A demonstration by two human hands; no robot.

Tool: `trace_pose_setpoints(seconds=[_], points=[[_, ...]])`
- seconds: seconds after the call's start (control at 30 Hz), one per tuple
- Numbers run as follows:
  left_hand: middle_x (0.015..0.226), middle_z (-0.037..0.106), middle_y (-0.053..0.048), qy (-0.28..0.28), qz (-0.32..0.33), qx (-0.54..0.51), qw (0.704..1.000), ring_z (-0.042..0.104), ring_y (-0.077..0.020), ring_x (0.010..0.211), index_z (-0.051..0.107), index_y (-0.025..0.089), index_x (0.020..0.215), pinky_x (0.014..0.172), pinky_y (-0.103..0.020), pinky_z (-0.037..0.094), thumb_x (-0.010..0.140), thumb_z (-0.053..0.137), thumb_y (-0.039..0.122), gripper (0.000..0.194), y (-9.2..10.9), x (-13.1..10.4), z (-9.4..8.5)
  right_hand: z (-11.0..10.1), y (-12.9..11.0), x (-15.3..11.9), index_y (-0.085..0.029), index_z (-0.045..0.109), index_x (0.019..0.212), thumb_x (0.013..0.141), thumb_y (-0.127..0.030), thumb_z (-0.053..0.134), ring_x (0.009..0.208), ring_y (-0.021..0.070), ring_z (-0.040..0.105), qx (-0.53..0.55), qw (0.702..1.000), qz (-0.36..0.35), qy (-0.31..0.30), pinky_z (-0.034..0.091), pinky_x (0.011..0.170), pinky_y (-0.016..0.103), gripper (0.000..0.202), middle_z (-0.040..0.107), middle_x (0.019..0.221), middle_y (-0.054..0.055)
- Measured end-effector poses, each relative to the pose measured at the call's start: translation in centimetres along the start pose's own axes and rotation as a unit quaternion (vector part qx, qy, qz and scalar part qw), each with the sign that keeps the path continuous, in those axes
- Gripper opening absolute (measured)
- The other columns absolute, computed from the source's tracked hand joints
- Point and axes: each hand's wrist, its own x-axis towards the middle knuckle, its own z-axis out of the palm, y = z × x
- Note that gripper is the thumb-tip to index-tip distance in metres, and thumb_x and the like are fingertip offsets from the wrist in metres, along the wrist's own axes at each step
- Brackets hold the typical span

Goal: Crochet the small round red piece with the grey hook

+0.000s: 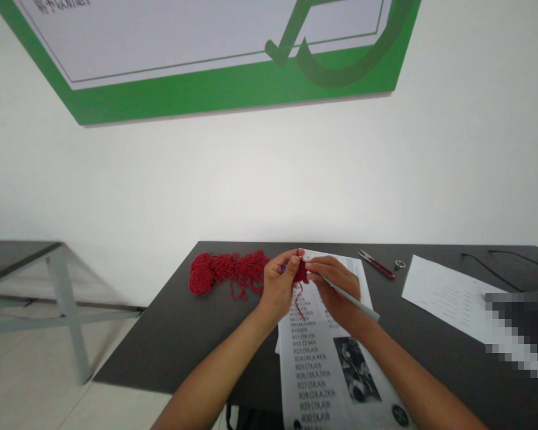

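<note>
My left hand is closed on a small piece of red crochet, pinching it between thumb and fingers. A bit of purple shows by the left fingers, too small to name. From the right, my right hand grips a crochet hook whose pale handle slants down to the lower right. The hook's tip is hidden at the crochet. A loose red yarn end hangs below the piece. Left of my hands lies a ball of red yarn with a tangle of loose strands.
Under my hands lies a printed pattern sheet on the dark table. Thread snips and a small ring lie at the back right, near another paper and eyeglasses. A second table stands left.
</note>
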Motion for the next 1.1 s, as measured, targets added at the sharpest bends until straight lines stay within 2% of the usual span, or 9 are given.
trace_pose_setpoints(seconds=[0.07,0.17,0.33,0.53,0.8,0.9,1.0,1.1], points=[[0.069,0.071,0.0,0.002,0.018,0.023,1.0,0.06,-0.0081,0.053,0.08,0.014,0.095,0.051,-0.019,0.049,0.064,0.095,0.051,0.051,0.2,0.2,-0.3,0.1,-0.3,0.3,-0.03,0.076,0.101,0.092,-0.022,0.074,0.087,0.0208,0.076,0.039,0.998,0.041,-0.001,0.064,0.077,0.035,0.013,0.079,0.098,0.004],[0.075,0.074,-0.003,-0.012,0.053,0.065,0.996,0.059,-0.0092,0.056,0.079,0.014,0.098,0.05,-0.02,0.047,0.065,0.094,0.051,0.052,0.5,0.3,-0.7,0.0,-0.6,0.5,-0.03,0.076,0.092,0.088,-0.024,0.077,0.085,0.0205,0.077,0.075,0.992,0.098,0.023,0.064,0.074,0.034,0.007,0.081,0.095,0.002],[0.076,0.075,-0.005,-0.03,0.073,0.049,0.996,0.057,-0.009,0.055,0.079,0.015,0.1,0.05,-0.021,0.044,0.066,0.094,0.049,0.051,0.9,0.5,-1.0,-0.3,-1.0,0.7,-0.032,0.078,0.096,0.095,-0.027,0.068,0.097,0.0217,0.079,0.097,0.991,0.093,-0.005,0.064,0.087,0.037,0.011,0.083,0.108,0.001],[0.065,0.069,0.0,-0.037,0.045,-0.004,0.998,0.049,-0.0059,0.046,0.08,0.015,0.096,0.044,-0.019,0.035,0.061,0.097,0.047,0.05,1.4,0.7,-1.0,-0.4,-1.7,0.5,-0.034,0.077,0.098,0.097,-0.031,0.067,0.103,0.022,0.08,0.121,0.986,0.112,-0.017,0.065,0.09,0.037,0.011,0.083,0.115,-0.001],[0.062,0.063,0.002,-0.061,-0.003,-0.06,0.996,0.046,-0.0047,0.045,0.079,0.017,0.095,0.043,-0.018,0.035,0.06,0.098,0.049,0.051,2.1,0.4,-0.7,-0.6,-2.2,0.3,-0.032,0.075,0.093,0.097,-0.039,0.067,0.103,0.0248,0.08,0.142,0.976,0.164,-0.028,0.065,0.088,0.039,0.011,0.083,0.116,0.001],[0.066,0.065,0.001,-0.068,-0.016,-0.067,0.995,0.049,-0.0048,0.047,0.077,0.016,0.093,0.043,-0.017,0.035,0.059,0.099,0.049,0.052,2.3,0.5,-0.8,-0.6,-2.1,0.2,-0.032,0.075,0.092,0.096,-0.041,0.069,0.102,0.025,0.08,0.156,0.971,0.176,-0.029,0.064,0.088,0.039,0.012,0.083,0.115,0.001],[0.067,0.066,0.001,-0.063,-0.055,-0.09,0.992,0.051,-0.0055,0.048,0.075,0.017,0.091,0.043,-0.016,0.038,0.058,0.099,0.05,0.053,2.4,0.3,-0.8,-0.4,-1.9,0.1,-0.03,0.074,0.09,0.095,-0.044,0.07,0.103,0.0264,0.08,0.23,0.946,0.224,-0.033,0.064,0.092,0.043,0.015,0.083,0.116,0.004],[0.062,0.064,0.003,-0.055,-0.091,-0.117,0.987,0.047,-0.0041,0.045,0.073,0.018,0.089,0.04,-0.014,0.035,0.059,0.098,0.052,0.051,2.3,-0.1,-0.8,-0.1,-1.8,0.2,-0.028,0.074,0.087,0.092,-0.047,0.073,0.095,0.0264,0.081,0.341,0.899,0.275,-0.016,0.065,0.091,0.046,0.02,0.083,0.113,0.006]])
